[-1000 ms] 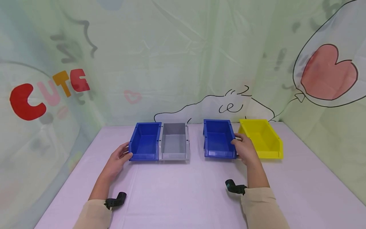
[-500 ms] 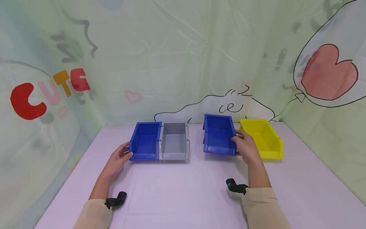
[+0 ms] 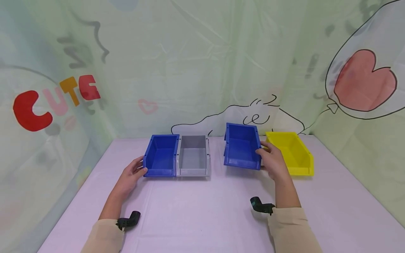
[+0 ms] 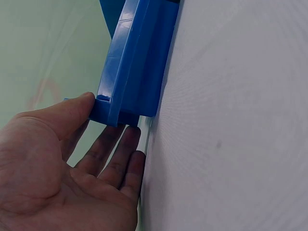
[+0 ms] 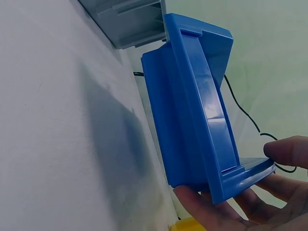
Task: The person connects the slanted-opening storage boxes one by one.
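My right hand (image 3: 273,160) grips the right wall of a blue storage bin (image 3: 242,146), thumb on the rim and fingers beneath. In the right wrist view this blue bin (image 5: 187,115) hangs above the table, its shadow below it. At the left, another blue bin (image 3: 160,156) stands on the table, side by side with a grey bin (image 3: 193,154). My left hand (image 3: 130,175) holds that left bin at its outer side. In the left wrist view the thumb (image 4: 79,113) lies on the rim of the bin (image 4: 132,62), with fingers under its side.
A yellow bin (image 3: 289,154) stands right of the raised blue bin, partly behind my right hand. The table (image 3: 190,218) has a pale lilac cover. A printed curtain (image 3: 196,70) closes off the back and sides.
My right hand has lifted the right blue bin off the table, tilting it slightly. The left hand, the left blue bin, the grey bin and the yellow bin stay in place.
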Motion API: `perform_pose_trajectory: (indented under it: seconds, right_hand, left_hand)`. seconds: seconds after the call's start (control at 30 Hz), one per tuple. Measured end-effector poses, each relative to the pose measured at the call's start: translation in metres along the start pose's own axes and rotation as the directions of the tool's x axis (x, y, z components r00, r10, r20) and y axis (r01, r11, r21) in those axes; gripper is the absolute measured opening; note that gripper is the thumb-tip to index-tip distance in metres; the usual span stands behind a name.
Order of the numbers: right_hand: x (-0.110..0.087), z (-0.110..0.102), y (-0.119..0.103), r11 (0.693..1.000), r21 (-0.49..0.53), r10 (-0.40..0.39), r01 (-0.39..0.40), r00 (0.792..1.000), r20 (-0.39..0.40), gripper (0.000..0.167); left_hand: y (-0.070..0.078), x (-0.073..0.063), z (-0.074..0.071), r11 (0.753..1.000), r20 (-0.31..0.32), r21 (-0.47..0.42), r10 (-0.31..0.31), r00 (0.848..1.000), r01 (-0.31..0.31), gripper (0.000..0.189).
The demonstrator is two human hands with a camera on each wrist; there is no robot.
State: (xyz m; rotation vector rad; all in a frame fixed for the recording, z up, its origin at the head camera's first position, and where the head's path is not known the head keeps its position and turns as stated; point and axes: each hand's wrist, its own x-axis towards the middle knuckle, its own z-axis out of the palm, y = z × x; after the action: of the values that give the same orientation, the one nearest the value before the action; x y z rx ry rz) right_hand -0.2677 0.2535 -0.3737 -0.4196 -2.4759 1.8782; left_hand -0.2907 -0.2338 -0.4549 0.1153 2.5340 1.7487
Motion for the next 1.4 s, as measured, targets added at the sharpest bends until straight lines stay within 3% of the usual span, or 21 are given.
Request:
perform_pose_trajectory:
  seconds: [0.6,1.4]
  right_hand:
    - [-0.002,0.002,-0.003,0.999,0.039,-0.033,0.032,0.999,0.024,0.061]
    - [-0.005,0.015,-0.008,0.995,0.048,-0.087,0.084,0.994,0.064,0.059]
  left_hand:
    - [0.000,0.000,0.001,1.000,0.008,-0.004,0.022,1.000,-0.022,0.062]
    - [0.000,-0.001,0.000,1.000,-0.002,0.022,0.007,1.000,-0.007,0.062]
